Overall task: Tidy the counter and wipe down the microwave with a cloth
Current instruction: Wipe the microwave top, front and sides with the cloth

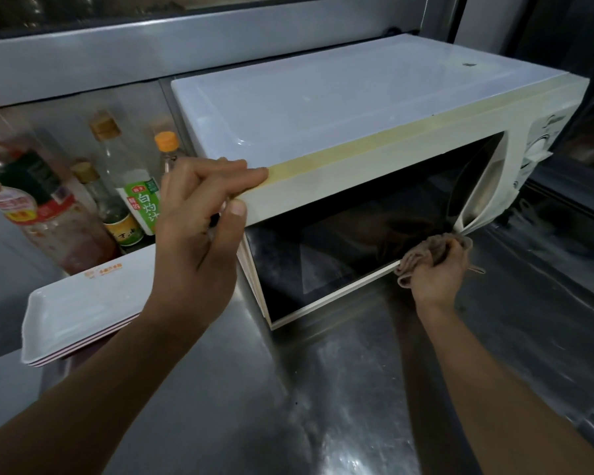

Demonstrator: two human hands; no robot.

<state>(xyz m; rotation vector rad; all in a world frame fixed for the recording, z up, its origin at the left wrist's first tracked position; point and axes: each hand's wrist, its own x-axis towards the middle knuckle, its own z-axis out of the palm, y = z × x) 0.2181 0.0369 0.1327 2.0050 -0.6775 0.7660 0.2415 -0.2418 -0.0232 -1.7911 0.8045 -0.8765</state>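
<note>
The white boxy microwave (374,125) sits on the steel counter (323,389). The right hand (439,269) clutches a bunched brownish cloth (422,255) at the door's lower right corner; the left hand (199,221) pinches the top-left edge. Best sweep leftward, keeping that brace firm.

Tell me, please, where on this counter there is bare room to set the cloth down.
The steel counter in front of the microwave is bare, between both forearms. Left is crowded: stacked white trays, with sauce bottles behind. The left hand grips the microwave's corner; the right hand holds the cloth.
</note>
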